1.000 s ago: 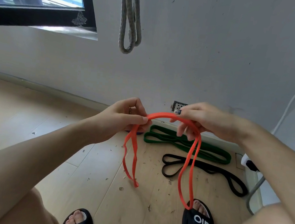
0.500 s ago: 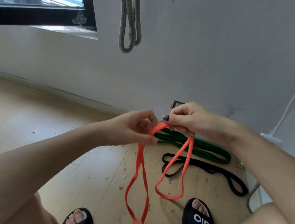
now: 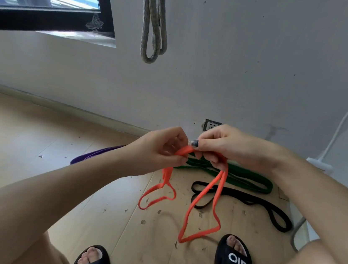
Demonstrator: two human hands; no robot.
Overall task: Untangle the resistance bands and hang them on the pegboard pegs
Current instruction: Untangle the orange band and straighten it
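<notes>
Light wooden floor [image 3: 36, 137] runs up to a plain grey wall [image 3: 242, 63], with little bits of debris scattered over the boards. Compared with half a second ago the two hands have closed right in on each other, nearly touching, and the thin orange rubber resistance band [image 3: 204, 199] now hangs differently: the loop under the left hand [image 3: 157, 149] has pulled up short and kinked, while the loop under the right hand [image 3: 217, 146] has dropped longer, its bottom ending just beside the right black slide sandal [image 3: 233, 262]. Both hands are pinching the orange band at its top, fingers curled round it, the left from the side and the right from above. No containers anywhere. On the floor behind the hands lies a wide green flat resistance band [image 3: 250, 180] along the wall, and nearer to the feet a thin black resistance band [image 3: 268, 209]; the orange loop hangs in front of the black one's left end. A purple flat band [image 3: 93, 155] pokes out from behind the left forearm, mostly hidden. Up on the wall a grey-olive woven band [image 3: 154, 19] hangs doubled over, though whatever it hangs from is cut off at the top. A black-framed window [image 3: 51, 16] sits upper left, a small wall socket [image 3: 212, 124] peeks out above the right hand, and the left black slide sandal [image 3: 93, 262] shows at the bottom edge.
</notes>
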